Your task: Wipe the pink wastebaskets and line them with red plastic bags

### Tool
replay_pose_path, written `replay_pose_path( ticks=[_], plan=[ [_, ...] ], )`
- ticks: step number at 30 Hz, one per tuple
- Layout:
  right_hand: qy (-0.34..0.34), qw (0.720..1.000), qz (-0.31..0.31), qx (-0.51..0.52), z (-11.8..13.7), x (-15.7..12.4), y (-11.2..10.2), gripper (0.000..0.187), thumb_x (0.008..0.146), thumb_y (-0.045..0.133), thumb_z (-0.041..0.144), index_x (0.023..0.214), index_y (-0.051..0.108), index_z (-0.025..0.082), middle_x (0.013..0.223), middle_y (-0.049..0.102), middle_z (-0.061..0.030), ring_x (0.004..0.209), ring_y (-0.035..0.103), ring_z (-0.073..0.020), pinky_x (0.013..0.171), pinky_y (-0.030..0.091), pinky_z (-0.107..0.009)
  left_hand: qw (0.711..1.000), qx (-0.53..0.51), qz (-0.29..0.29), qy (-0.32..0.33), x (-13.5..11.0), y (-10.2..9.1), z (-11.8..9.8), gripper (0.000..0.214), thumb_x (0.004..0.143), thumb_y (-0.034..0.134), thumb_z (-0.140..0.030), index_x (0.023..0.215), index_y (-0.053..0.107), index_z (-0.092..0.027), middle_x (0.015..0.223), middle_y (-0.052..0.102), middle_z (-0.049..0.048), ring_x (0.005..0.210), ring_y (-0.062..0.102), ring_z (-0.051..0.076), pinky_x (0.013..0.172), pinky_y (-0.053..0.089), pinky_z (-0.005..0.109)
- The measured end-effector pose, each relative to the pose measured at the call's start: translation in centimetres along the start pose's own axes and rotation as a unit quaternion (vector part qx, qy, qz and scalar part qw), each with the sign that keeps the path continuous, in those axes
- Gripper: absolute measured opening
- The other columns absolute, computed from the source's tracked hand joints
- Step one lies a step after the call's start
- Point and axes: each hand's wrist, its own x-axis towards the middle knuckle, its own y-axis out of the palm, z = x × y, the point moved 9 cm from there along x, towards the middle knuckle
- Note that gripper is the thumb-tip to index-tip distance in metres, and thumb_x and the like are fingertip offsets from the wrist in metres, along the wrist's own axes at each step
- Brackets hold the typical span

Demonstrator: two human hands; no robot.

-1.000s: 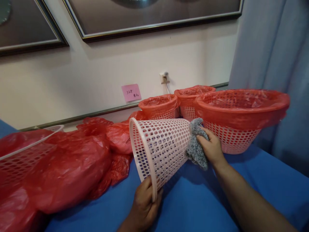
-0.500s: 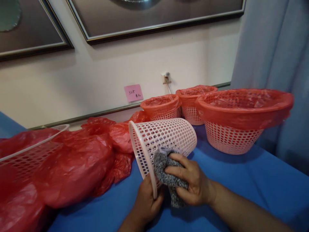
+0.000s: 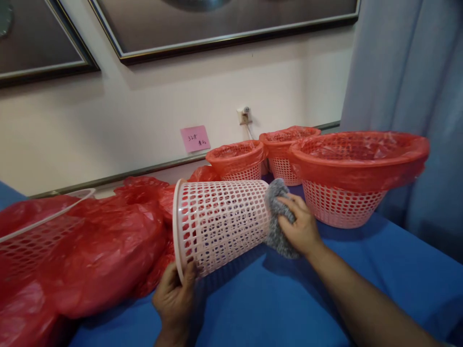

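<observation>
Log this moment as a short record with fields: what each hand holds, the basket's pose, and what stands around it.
left hand: grips the rim of the pink mesh basket
right hand: presses a grey cloth against the basket's base
basket pose: on its side, open end toward the left
surface: blue table
behind: three lined baskets
left: red plastic bags
wall: pink note

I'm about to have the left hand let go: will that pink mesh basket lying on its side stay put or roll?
The pink mesh basket is round and tapered, so it would probably roll in a curve. Its thin perforated walls suggest it is light and easily pushed. Only the left hand at the rim and the cloth at its base steady it.
</observation>
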Motion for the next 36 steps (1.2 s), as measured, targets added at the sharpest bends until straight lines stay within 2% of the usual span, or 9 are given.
replay_pose_path(
  ticks=[2,6,12,15,19,22,24,31,36],
  plan=[
    [0.107,0.993,-0.042,0.028,-3.8,1.5,-1.2,0.045,0.074,0.060,0.030,0.115,0.075,0.017,0.122,0.070,-0.0145,0.118,0.066,-0.0325,0.111,0.047,-0.053,0.999,-0.002,-0.014,-0.039,1.2,-1.0,-0.2,0.042,0.076,0.077,-0.060,0.081,0.073,-0.019,0.066,0.073,0.0004,0.055,0.066,0.017,0.050,0.056,0.026],
    [0.270,0.944,-0.007,0.189,-8.4,1.9,-0.3,0.052,0.068,0.064,0.039,0.113,0.075,0.016,0.102,0.078,-0.0102,0.092,0.073,-0.0297,0.087,0.058,-0.045,0.997,-0.016,-0.004,-0.077,4.6,-1.9,-0.9,0.044,0.072,0.079,-0.062,0.085,0.072,-0.021,0.068,0.072,-0.0004,0.054,0.063,0.016,0.047,0.054,0.026],
    [0.199,0.965,-0.005,0.171,-6.6,1.8,-0.3,0.050,0.069,0.065,0.039,0.113,0.076,0.018,0.115,0.077,-0.0099,0.105,0.070,-0.0288,0.099,0.052,-0.044,0.997,0.000,0.036,-0.067,10.3,-0.8,-1.7,0.042,0.075,0.076,-0.061,0.091,0.071,-0.022,0.079,0.074,0.0028,0.064,0.068,0.021,0.059,0.060,0.034],
    [0.189,0.970,-0.001,0.151,-6.6,1.7,0.4,0.050,0.071,0.061,0.041,0.113,0.076,0.017,0.111,0.078,-0.0103,0.101,0.071,-0.0286,0.098,0.052,-0.045,0.987,0.125,0.044,0.092,11.7,0.5,-5.7,0.041,0.087,0.066,-0.051,0.112,0.071,-0.020,0.113,0.075,0.0125,0.101,0.072,0.032,0.092,0.059,0.052],
    [0.200,0.969,-0.005,0.143,-7.5,1.5,1.5,0.051,0.071,0.058,0.040,0.112,0.075,0.016,0.109,0.078,-0.0106,0.101,0.070,-0.0284,0.098,0.053,-0.045,0.905,0.229,0.071,0.352,8.9,5.1,-12.9,0.042,0.095,0.060,-0.037,0.131,0.064,-0.018,0.149,0.056,0.0182,0.141,0.051,0.036,0.118,0.040,0.057],
    [0.210,0.969,-0.008,0.131,-8.1,1.3,2.0,0.049,0.071,0.058,0.038,0.112,0.074,0.018,0.108,0.078,-0.0081,0.099,0.071,-0.0269,0.097,0.054,-0.043,0.844,0.232,0.262,0.407,5.4,11.7,-14.8,0.038,0.100,0.052,-0.035,0.133,0.064,-0.022,0.143,0.065,0.0118,0.134,0.059,0.029,0.114,0.045,0.050],
    [0.224,0.968,-0.018,0.116,-8.8,1.3,1.7,0.047,0.070,0.060,0.036,0.112,0.074,0.020,0.106,0.078,-0.0071,0.097,0.071,-0.0267,0.096,0.054,-0.043,0.808,0.270,0.327,0.410,4.0,15.1,-15.0,0.037,0.102,0.047,-0.035,0.132,0.066,-0.024,0.138,0.070,0.0090,0.132,0.061,0.029,0.115,0.042,0.054],
    [0.245,0.964,-0.088,0.047,-9.7,1.7,-1.7,0.045,0.072,0.059,0.030,0.115,0.067,0.021,0.108,0.075,-0.0090,0.103,0.068,-0.0278,0.101,0.051,-0.044,0.793,0.296,0.363,0.390,5.6,20.1,-15.3,0.039,0.101,0.044,-0.033,0.124,0.074,-0.022,0.131,0.074,0.0092,0.125,0.066,0.029,0.111,0.043,0.051],
    [0.183,0.982,-0.023,0.043,-5.7,0.3,0.9,0.045,0.075,0.062,0.026,0.119,0.065,0.021,0.125,0.070,-0.0094,0.120,0.063,-0.0250,0.108,0.046,-0.037,0.805,0.286,0.347,0.386,6.0,20.4,-15.2,0.037,0.100,0.046,-0.032,0.120,0.075,-0.023,0.126,0.076,0.0071,0.120,0.068,0.028,0.109,0.043,0.049]
  ],
)
